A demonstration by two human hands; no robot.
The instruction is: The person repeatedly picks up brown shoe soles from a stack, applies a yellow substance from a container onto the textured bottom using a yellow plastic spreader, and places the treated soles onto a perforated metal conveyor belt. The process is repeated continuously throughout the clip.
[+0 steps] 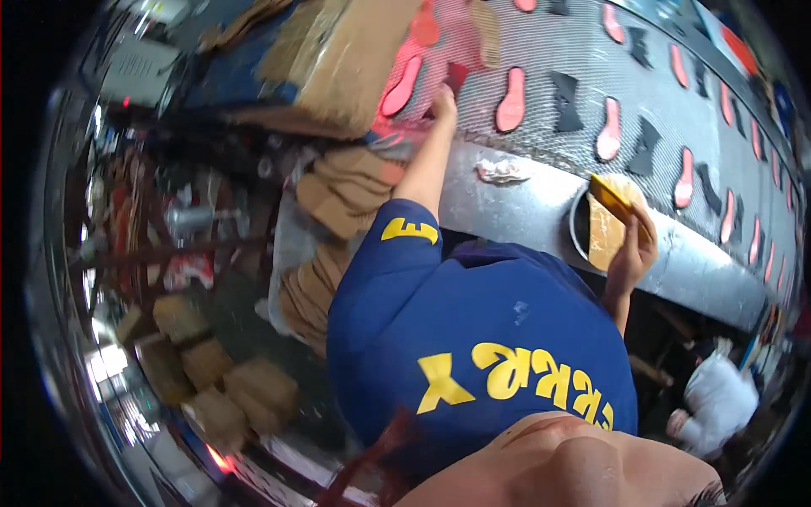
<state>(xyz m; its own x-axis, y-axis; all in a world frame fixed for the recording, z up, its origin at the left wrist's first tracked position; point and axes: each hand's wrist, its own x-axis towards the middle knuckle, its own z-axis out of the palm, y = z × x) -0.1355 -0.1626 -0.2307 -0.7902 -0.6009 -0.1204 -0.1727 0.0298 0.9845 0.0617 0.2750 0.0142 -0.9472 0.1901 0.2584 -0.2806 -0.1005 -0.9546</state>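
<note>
My left hand [443, 103] reaches across to the mesh belt, its fingers closed at the near end of a small dark flat piece [457, 76] under reddish light. Just left of it lies a pink shoe sole [402, 86], and a wavy-edged tan piece [487, 34] lies farther back. Over the metal ledge, my right hand [632, 256] grips a narrow, flat yellow-tan piece [621, 203], seen nearly edge-on; its exact kind is unclear. Beneath that hand sit a round container [579, 223] and a tan block-like thing [604, 241], partly covered.
Pink soles [511, 101] and black bow-tie-shaped pieces [565, 101] lie in rows on the mesh belt [541, 63]. A crumpled whitish lump [502, 171] rests on the metal ledge [473, 198]. A large cardboard box [338, 76], stacked tan insoles [338, 198] and several cartons [253, 389] stand left.
</note>
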